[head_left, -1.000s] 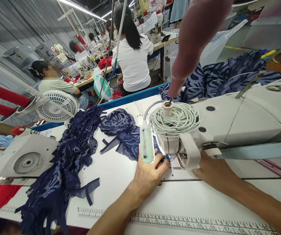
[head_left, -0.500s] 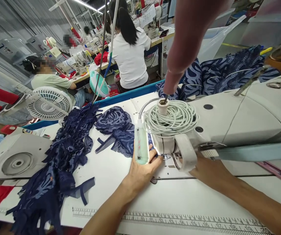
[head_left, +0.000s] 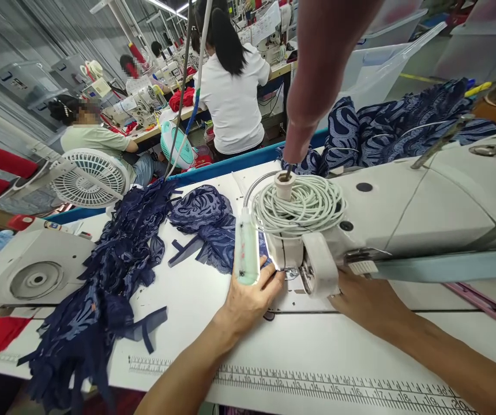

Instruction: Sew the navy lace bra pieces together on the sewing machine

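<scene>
My left hand [head_left: 252, 300] is beside the presser foot [head_left: 290, 273] of a white sewing machine [head_left: 404, 202]. Its fingers are bent and press on navy lace fabric [head_left: 220, 245], which runs back behind a small lit lamp [head_left: 247, 248]. The lamp covers part of those fingers. On the other side of the needle area is my right hand [head_left: 360, 297], low by the machine head. The head hides most of its fingertips, and a tiny shiny bit shows by them; what they hold cannot be made out.
A heap of navy lace pieces [head_left: 113, 282] lies left, beside another machine [head_left: 40, 274]. Pale cord [head_left: 302, 204] is coiled on the machine head, below a hanging pink object [head_left: 312, 86]. A printed ruler [head_left: 317, 383] lines the front edge. A fan [head_left: 92, 177] and co-workers are beyond.
The view has shifted slightly. Both hands keep nearly the same places by the presser foot, and a little more of the right hand's finger area shows beside the machine head.
</scene>
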A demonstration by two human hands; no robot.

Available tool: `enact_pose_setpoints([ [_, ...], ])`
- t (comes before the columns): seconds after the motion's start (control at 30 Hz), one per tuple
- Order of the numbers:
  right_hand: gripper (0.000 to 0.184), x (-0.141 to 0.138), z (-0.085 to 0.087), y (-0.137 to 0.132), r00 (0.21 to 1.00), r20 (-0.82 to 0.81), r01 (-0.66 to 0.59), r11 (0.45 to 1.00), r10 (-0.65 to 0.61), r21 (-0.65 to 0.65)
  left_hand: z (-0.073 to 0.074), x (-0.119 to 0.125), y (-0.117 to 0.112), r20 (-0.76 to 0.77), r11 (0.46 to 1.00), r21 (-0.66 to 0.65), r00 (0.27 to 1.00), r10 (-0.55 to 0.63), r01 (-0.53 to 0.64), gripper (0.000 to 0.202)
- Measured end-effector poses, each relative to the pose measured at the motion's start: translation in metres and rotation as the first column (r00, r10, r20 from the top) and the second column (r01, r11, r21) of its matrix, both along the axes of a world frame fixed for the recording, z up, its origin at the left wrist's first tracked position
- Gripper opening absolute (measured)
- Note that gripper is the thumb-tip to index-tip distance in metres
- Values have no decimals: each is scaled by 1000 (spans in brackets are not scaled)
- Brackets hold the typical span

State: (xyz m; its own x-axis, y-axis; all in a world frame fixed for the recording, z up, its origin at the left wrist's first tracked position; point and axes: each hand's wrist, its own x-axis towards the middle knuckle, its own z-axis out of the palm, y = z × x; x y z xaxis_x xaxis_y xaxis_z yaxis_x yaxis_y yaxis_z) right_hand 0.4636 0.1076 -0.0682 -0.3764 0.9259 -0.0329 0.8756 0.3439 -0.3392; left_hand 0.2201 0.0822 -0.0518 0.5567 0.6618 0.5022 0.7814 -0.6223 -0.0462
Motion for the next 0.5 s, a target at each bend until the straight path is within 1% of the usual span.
enact_pose_setpoints([
  [0.1, 25, 4, -6, -3, 995, -71, -54, 987, 65, 149, -5, -4, 0, 38, 999, -29, 999, 22, -21, 23],
  [0.17, 22, 6, -12, -4, 985, -124, -84, 965, 118, 247, -6, -6, 2, 52, 997, -67, 998, 34, -30, 24],
  [0.27, 23, 6, -23, -3, 964, -192, -103, 923, 185, 369, -4, -9, 4, 54, 992, -127, 998, 32, -25, 25],
  [0.4, 32, 5, -35, 2, 944, -248, -77, 875, 219, 478, -1, -9, 5, 48, 986, -165, 998, 42, -34, 25],
  [0.5, 31, 5, -34, 5, 929, -264, -92, 852, 260, 516, -3, -9, 5, 70, 985, -167, 996, 51, -39, 27],
])
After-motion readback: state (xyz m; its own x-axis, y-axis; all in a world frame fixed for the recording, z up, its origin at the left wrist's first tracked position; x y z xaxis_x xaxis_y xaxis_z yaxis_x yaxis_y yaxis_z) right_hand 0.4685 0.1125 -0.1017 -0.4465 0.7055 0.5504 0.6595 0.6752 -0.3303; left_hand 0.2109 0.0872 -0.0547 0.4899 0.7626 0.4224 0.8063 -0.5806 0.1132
